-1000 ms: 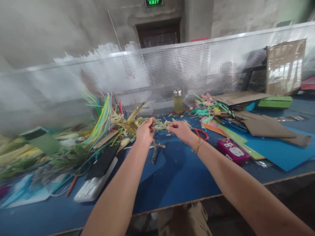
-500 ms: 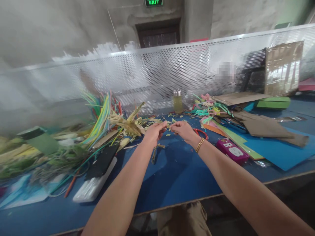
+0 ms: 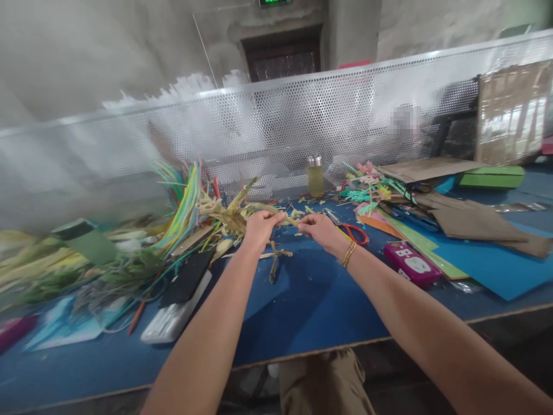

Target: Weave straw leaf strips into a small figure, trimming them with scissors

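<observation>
Left hand [image 3: 260, 228] and right hand [image 3: 322, 231] pinch one husk strip [image 3: 292, 221] — looks mid-job, more husks [image 3: 228, 219] remaining beside left hand.

Purple case [image 3: 412, 264] near blue paper [image 3: 488, 268], silver-capped bottle [image 3: 316, 180] before perforated screen [image 3: 354, 124], leftward perhaps a green box [image 3: 88, 248].

The left arm [image 3: 216, 323] and right arm [image 3: 406, 314], both bare along the forearm, cross the near edge of the table [image 3: 328, 323] and slant inward. The left hand [image 3: 261, 227] and right hand [image 3: 320, 230] face each other, slightly apart, thumbs and fingers pinched, other fingers curled.
</observation>
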Tool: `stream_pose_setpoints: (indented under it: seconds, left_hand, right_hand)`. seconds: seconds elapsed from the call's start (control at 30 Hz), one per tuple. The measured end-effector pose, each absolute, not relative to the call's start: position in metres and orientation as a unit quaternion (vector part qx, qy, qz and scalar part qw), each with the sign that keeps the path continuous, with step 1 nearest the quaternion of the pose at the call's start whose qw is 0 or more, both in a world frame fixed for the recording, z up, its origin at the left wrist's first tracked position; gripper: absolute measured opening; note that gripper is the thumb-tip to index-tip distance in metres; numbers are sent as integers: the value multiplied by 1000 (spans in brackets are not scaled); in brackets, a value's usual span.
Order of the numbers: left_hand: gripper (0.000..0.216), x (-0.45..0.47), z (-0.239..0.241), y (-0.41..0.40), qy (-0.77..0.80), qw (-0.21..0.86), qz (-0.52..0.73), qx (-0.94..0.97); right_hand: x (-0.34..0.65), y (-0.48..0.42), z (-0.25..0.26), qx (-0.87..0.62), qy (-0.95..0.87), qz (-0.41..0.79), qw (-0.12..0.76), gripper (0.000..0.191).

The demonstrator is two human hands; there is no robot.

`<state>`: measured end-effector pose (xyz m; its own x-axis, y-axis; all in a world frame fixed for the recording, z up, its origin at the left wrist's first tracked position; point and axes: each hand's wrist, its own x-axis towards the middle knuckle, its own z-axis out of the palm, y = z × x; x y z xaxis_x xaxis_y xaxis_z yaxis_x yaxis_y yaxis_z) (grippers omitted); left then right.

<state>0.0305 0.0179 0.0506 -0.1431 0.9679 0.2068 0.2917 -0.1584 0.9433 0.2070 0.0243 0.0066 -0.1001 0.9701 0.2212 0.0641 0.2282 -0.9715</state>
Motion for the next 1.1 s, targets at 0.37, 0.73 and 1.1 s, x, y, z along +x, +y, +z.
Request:
stream_pose_setpoints:
  seconds: [0.37, 0.73, 1.1]
  left_hand:
    - [33, 1, -4, -25, 638, 268, 389, 607]
    - [16, 44, 5, -10, 477, 440, 509, 566]
    - [26, 44, -2, -6, 433, 435, 569, 547]
  right_hand:
    - [184, 16, -12, -500, -622, 365, 479, 11]
    - [192, 24, -6, -385, -600, 429, 554, 16]
    - [197, 23, 1, -384, -652, 370, 539, 16]
